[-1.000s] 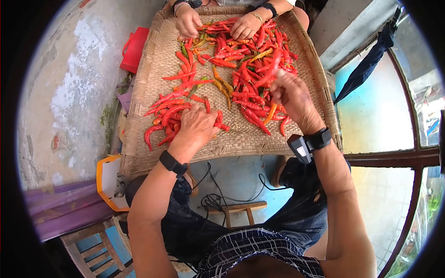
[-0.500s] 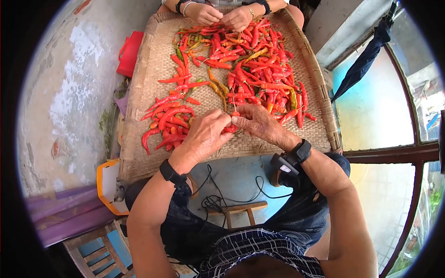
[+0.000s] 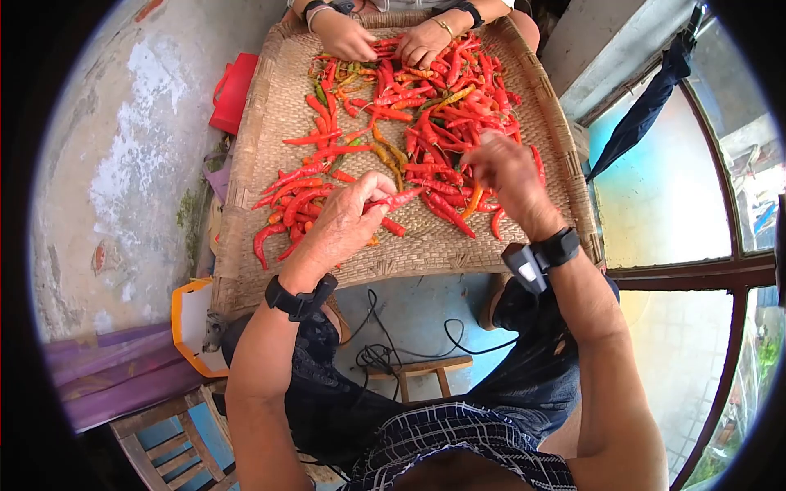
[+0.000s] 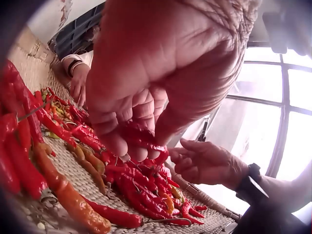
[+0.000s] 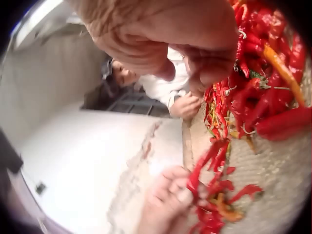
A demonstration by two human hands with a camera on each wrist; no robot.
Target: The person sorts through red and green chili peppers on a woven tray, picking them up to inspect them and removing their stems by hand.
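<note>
My left hand (image 3: 348, 214) holds a red chili pepper (image 3: 404, 197), which sticks out to the right from between its thumb and fingers. In the left wrist view this chili pepper (image 4: 141, 137) lies against the curled fingertips. Over the larger chili pile (image 3: 458, 123) on the right is my right hand (image 3: 514, 178), blurred, fingers loosely bent. A gap shows between its thumb and fingers in the right wrist view, with nothing in it. Below my left hand lies a smaller group of red chilies (image 3: 291, 204). All rest on a woven tray (image 3: 442, 255).
Across the tray, another person's left-side hand (image 3: 344, 37) and right-side hand (image 3: 426, 42) touch chilies at the far edge. A peeling wall (image 3: 139, 180) stands left, glass panes (image 3: 671, 196) right. Beneath the tray are a wooden stool (image 3: 422, 367) and black cables (image 3: 377, 352).
Half a second ago my hands met at the tray's near middle over a chili; now the right has swung right over the pile, while the left keeps a chili. The other person's hands have parted.
</note>
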